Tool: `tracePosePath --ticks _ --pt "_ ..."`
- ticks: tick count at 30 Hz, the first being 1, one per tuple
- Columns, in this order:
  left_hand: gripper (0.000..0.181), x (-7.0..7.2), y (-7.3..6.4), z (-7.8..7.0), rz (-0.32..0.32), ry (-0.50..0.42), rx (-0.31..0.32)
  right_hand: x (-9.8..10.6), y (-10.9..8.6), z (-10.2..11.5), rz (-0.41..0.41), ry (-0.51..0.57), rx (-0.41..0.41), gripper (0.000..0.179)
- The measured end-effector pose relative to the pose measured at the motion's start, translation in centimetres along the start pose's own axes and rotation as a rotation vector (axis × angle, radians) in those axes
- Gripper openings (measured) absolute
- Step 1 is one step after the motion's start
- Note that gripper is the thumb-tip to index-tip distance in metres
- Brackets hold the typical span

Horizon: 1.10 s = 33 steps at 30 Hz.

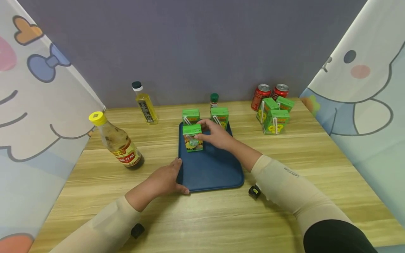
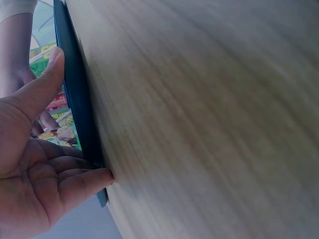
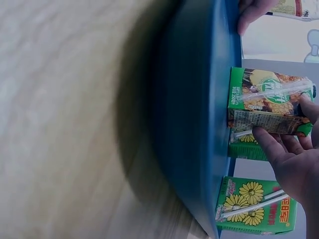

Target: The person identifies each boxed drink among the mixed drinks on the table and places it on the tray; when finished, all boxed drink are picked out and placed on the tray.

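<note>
A blue tray (image 1: 212, 172) lies on the wooden table. My left hand (image 1: 164, 179) rests at its near left corner, fingers along the left side and thumb at the front edge. On the tray, my right hand (image 1: 218, 135) holds a green juice carton (image 1: 193, 143) between thumb and fingers. In the right wrist view, this juice carton (image 3: 271, 97) has a pineapple picture and a wrapped straw. Behind it stand two more green drink cartons, one at the left (image 1: 191, 114) and one at the right (image 1: 220, 116), the latter with yellow flowers on its side.
A dark sauce bottle (image 1: 126, 151) with a yellow cap and an oil bottle (image 1: 146, 107) stand left of the tray. A small green-capped jar (image 1: 214, 99) is behind it. Further right are several green cartons (image 1: 274, 123) and two red cans (image 1: 261, 96). A grey partition (image 1: 202, 49) closes the back.
</note>
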<state>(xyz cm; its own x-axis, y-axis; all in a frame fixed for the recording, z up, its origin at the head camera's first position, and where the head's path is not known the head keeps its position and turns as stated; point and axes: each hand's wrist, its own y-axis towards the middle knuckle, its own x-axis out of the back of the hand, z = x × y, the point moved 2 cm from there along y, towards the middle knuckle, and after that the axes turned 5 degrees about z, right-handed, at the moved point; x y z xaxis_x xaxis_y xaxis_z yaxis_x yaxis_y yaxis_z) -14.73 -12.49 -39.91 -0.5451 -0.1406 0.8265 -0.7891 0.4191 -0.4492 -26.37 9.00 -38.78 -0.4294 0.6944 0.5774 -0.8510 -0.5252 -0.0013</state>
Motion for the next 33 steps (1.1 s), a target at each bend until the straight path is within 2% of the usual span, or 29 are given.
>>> tracePosePath --ticks 8,11,14,19,25,29,33 --pt "0.117 -0.2 0.1 -0.1 -0.004 -0.006 0.002 0.4 -0.3 -0.1 0.027 -0.001 0.007 0.067" --pt "0.117 -0.2 0.0 -0.1 -0.008 -0.008 0.003 1.4 -0.9 -0.1 0.037 0.053 0.031 0.067" --pt "0.117 -0.2 -0.1 -0.1 -0.009 -0.011 0.002 3.0 -1.6 -0.2 0.011 0.109 0.051 0.063" --pt "0.117 -0.2 -0.1 0.0 -0.007 -0.004 0.002 6.7 -3.2 -0.2 -0.080 0.152 0.048 0.060" --pt "0.116 -0.3 -0.2 0.0 -0.008 -0.007 -0.006 11.4 -6.1 -0.7 -0.215 0.108 0.017 0.060" --pt "0.116 -0.2 -0.2 0.0 -0.011 -0.009 -0.004 14.2 -8.1 -1.7 -0.333 0.056 0.004 0.060" --pt "0.116 -0.2 -0.2 0.0 -0.014 -0.005 -0.004 16.6 -10.2 -3.2 -0.442 0.051 -0.012 0.061"
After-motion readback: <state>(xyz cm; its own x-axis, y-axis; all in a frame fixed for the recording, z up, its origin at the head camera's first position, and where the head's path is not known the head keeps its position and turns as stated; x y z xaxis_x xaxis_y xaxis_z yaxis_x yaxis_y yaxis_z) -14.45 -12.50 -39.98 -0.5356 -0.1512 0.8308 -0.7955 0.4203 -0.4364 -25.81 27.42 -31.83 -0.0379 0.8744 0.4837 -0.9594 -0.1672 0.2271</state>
